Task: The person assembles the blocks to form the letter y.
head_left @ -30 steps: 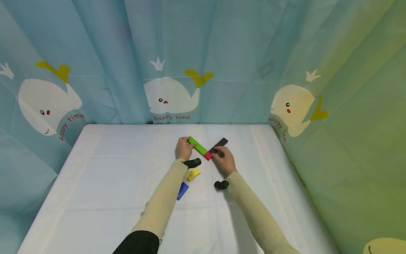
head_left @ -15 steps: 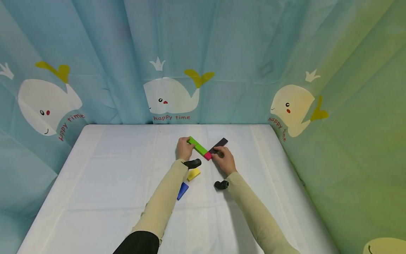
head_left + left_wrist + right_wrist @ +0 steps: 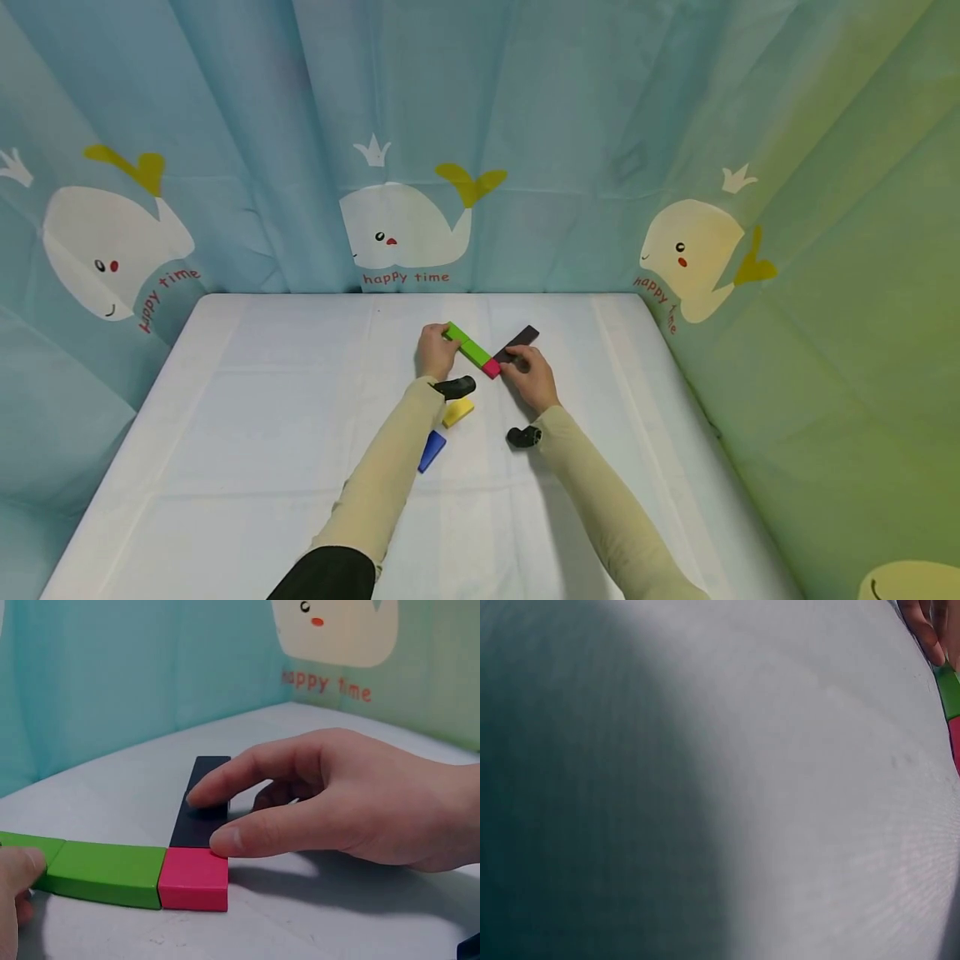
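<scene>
My left hand (image 3: 437, 352) pinches the outer green block (image 3: 455, 332) between thumb and finger. A second green block (image 3: 106, 871) continues the line, and a pink block (image 3: 193, 878) joins its end. From the pink block a long black block (image 3: 208, 771) runs off at an angle, so the pieces form a V. My right hand (image 3: 532, 379) reaches over the corner. Its index fingertip lies over the black block's top, and the thumb tip is at the edge where black and pink meet. In the right wrist view only left-hand fingers, green and pink show at the upper right.
A yellow block (image 3: 458, 411) and a blue wedge-shaped block (image 3: 432, 451) lie nearer, beside the left forearm. The white-covered table (image 3: 262, 417) is bordered by blue and green curtains (image 3: 570, 125) printed with whales.
The slight bend between the two green blocks has straightened, with their join now nearly in line. Both hands stay in nearly the same place.
</scene>
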A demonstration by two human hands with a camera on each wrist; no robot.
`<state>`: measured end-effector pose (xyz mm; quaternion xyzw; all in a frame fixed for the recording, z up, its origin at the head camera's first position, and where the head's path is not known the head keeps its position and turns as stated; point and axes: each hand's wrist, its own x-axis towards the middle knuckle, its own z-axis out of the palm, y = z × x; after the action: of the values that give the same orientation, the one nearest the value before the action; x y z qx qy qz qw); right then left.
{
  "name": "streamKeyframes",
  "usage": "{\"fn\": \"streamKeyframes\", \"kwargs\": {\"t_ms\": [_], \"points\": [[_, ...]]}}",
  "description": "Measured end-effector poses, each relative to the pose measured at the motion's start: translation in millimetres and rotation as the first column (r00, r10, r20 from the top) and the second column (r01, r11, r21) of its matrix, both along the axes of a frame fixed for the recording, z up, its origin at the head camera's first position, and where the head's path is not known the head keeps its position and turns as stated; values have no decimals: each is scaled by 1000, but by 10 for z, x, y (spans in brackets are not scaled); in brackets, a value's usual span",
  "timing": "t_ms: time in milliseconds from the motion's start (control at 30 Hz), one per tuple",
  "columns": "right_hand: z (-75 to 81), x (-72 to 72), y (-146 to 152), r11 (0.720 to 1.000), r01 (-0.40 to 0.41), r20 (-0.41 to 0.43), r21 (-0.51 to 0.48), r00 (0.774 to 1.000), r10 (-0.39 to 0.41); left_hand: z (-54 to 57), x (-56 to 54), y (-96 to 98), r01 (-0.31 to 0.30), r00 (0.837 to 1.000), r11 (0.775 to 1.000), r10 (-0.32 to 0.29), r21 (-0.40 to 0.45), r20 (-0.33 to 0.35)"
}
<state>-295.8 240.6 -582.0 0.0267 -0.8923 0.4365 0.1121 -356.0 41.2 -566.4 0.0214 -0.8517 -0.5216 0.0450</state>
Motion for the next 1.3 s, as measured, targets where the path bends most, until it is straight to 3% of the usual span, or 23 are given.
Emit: {"fn": "streamKeyframes", "kwargs": {"t_ms": [167, 267, 367, 467, 567, 700, 833, 967, 1067, 1100, 1167, 1233, 1300], "points": [[-17, -10, 3, 1000, -7, 1, 1, 1000, 7, -8, 15, -88, -11, 998, 999, 12, 31, -62], [-14, -9, 7, 1000, -13, -3, 4, 1000, 13, 44, 50, -158, 24, 994, 998, -17, 56, -108], [-5, -11, 15, 1000, -13, -3, 5, 1000, 13, 117, 98, -228, 113, 986, 994, -114, -14, -125], [-5, -15, 26, 1000, -9, 4, 10, 1000, 9, 203, 158, -296, 272, 956, 959, -278, -73, -92], [-12, -17, 33, 1000, -1, 15, 10, 1000, 1, 259, 203, -372, 456, 888, 882, -460, -116, -14], [-14, -11, 24, 1000, 0, 29, 5, 1000, 0, 280, 258, -505, 649, 760, 754, -639, -98, 118], [-15, -6, 2, 1000, -5, 35, 0, 999, 5, 242, 333, -643, 764, 633, 643, -736, -45, 240], [-17, -4, -6, 1000, -8, 33, 5, 999, 8, 205, 408, -743, 836, 535, 546, -791, -52, 296], [-9, -6, -1, 1000, -8, 34, 4, 999, 7, 196, 456, -784, 876, 474, 479, -830, -58, 294], [-4, -5, -1, 1000, -6, 34, 3, 999, 6, 195, 474, -790, 886, 455, 460, -843, -53, 286], [3, -3, -1, 1000, -6, 37, 4, 999, 6, 185, 508, -792, 896, 436, 441, -859, -47, 267], [10, 3, -2, 1000, -4, 39, -1, 999, 4, 167, 540, -787, 897, 438, 438, -865, -59, 245], [11, 10, -1, 1000, -4, 36, 4, 999, 4, 154, 572, -774, 889, 455, 453, -862, -62, 223]]}}
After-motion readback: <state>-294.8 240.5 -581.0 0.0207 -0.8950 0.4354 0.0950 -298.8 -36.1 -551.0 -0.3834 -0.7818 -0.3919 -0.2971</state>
